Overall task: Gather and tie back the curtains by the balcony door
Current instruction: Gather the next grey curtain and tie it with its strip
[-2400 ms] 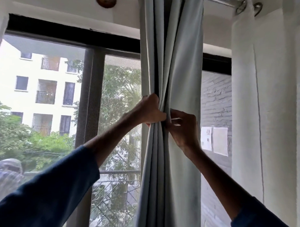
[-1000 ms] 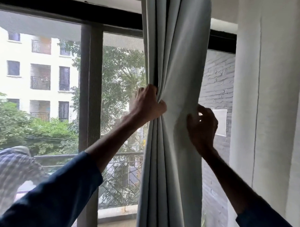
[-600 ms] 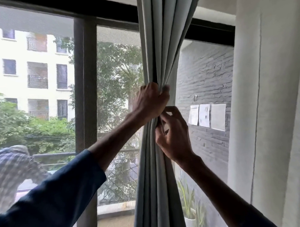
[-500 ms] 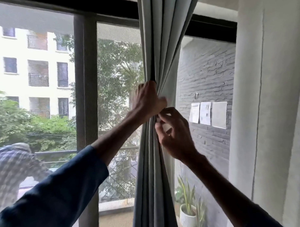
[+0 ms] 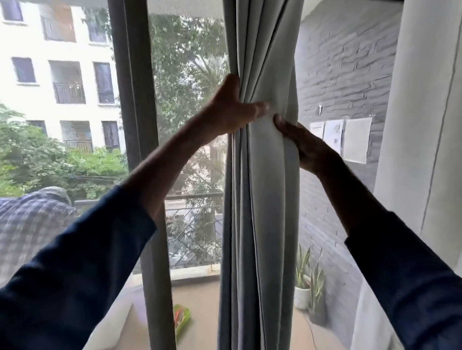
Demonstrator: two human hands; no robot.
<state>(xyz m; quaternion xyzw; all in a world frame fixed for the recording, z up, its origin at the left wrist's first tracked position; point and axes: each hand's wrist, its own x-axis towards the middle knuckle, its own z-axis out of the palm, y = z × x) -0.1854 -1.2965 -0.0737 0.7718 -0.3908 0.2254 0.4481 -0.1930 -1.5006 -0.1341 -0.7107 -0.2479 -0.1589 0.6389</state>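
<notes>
The grey curtain (image 5: 262,200) hangs just right of the dark door post (image 5: 142,151), bunched into a narrow column of folds between both hands at about head height. The left hand (image 5: 230,112) grips the bundle from the left, thumb laid across the front and fingers wrapped behind it. The right hand (image 5: 307,146) clasps the right edge, thumb pressed on the front fold and its fingers out of sight behind the cloth. No tie-back shows anywhere, so the likely trouble comes when one hand lets go to fetch one: the smooth, heavy outer fold on the right would probably slide free and the bundle fan open again. A hard downward tug could also strain whatever holds the curtain above, which is out of view. The second curtain, the pale curtain (image 5: 427,115) at the right, hangs loose and untouched, so the job looks roughly half begun. By count: two hands, two curtains, three paper sheets (image 5: 338,139) on the brick wall (image 5: 346,66), what look like two potted plants (image 5: 304,290), one green object (image 5: 181,318) on the balcony floor, and one person in a checked shirt (image 5: 25,229) outside.
</notes>
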